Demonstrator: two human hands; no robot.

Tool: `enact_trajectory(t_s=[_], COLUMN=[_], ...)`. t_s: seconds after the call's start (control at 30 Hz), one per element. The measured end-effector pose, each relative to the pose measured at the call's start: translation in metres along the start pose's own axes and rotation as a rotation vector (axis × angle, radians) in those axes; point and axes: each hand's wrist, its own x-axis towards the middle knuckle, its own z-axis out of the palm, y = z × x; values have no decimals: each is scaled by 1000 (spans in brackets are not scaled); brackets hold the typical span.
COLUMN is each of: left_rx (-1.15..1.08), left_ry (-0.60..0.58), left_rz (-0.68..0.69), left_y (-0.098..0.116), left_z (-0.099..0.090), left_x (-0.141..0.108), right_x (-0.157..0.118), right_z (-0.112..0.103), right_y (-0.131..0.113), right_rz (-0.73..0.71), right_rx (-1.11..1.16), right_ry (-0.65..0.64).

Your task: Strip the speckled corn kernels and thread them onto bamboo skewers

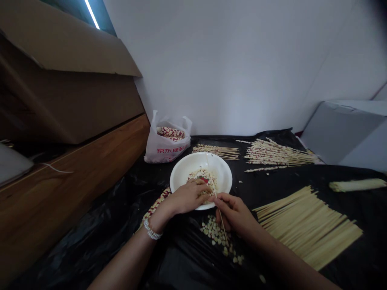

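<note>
A thin wooden skewer slants across the front of a white bowl, its upper part carrying pale kernels. My right hand is closed in a pinch on it, just outside the bowl's right front rim. Over the bowl, my left hand has its fingers bent, thumb and fingertips together beside the skewer; whatever they pinch is too small to make out. Loose corn kernels, pale and dark red, lie in the bowl under that hand. More pale kernels are scattered on the black plastic sheet below the right hand.
Bare skewers lie fanned out at right. Kernel-threaded skewers are piled behind, with a smaller bunch beside a white plastic bag of corn cobs. A speckled cob lies beneath my left wrist. Cardboard box at left.
</note>
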Motion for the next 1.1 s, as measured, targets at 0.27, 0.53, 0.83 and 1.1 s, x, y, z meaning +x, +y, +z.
enact_trajectory(t_s=[0.27,0.53,0.83,1.1], left_rx=[123,-24,-1248,-1875], left_ry=[-138,263,503,242], left_rz=[-112,-207,-459,-469], left_y=[6,1,8,8], left_z=[3,6,-19,-27], left_x=[0,8,11,4], right_x=[2,0,-4,-10], right_z=[-1,-2,0,1], right_y=[1,0,-7,-14], right_rz=[-5,-27,-35,13], right_rx=[46,34,80,119], right_ry=[11,11,7,-164])
